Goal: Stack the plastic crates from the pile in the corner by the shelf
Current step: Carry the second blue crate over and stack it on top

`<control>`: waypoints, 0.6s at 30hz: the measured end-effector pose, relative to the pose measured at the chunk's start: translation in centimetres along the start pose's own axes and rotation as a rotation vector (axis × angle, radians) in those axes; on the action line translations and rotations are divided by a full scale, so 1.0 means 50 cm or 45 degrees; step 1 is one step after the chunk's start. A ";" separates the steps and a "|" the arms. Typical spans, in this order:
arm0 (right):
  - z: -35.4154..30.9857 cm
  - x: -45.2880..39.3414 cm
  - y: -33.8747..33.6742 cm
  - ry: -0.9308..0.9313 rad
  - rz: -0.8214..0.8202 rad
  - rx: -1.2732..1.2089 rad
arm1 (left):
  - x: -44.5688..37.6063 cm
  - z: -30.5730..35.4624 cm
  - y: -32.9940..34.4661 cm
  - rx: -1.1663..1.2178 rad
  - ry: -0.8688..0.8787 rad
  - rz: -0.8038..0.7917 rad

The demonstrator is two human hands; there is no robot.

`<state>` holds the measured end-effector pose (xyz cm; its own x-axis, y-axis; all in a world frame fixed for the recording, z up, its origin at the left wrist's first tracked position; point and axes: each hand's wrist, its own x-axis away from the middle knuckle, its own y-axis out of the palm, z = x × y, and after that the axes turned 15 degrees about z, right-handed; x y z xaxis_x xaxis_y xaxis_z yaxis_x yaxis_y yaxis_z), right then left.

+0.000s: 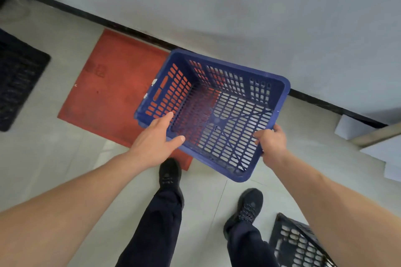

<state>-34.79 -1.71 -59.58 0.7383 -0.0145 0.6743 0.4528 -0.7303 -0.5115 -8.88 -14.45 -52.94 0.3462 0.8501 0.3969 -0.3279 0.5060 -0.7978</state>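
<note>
Above the red mat [112, 93], empty blue crate [217, 115], right hand [271, 143] gripping its rim, left hand [156, 141] spread.

The black crate [297, 245] is cut off by the bottom edge, and another dark crate [17, 80] blurs at the left edge.

Three plastic crates show in all: one blue crate [219, 112] in the middle, one black crate [18, 78] at the far left edge, blurred, and one black crate [299, 243] at the near right, partly cut off by the frame. There is one red mat [115, 84] on the floor. Two hands are in view, the left hand [155, 141] and the right hand [271, 143], and two dark shoes [170, 174]. At the right stand two pale boxes [353, 128], as far as can be told.
</note>
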 end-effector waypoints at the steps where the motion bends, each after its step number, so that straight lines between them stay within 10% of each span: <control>1: 0.001 -0.005 -0.001 0.018 0.005 -0.014 | -0.004 0.000 0.004 -0.001 0.002 -0.003; 18: 0.070 -0.169 -0.015 0.286 0.191 -0.009 | -0.140 0.029 0.150 -0.106 0.058 -0.149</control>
<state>-39.60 1.34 -66.76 0.6674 -0.2736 0.6926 0.3422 -0.7133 -0.6116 -15.03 -16.40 -61.03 0.4180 0.7775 0.4699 -0.2093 0.5857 -0.7830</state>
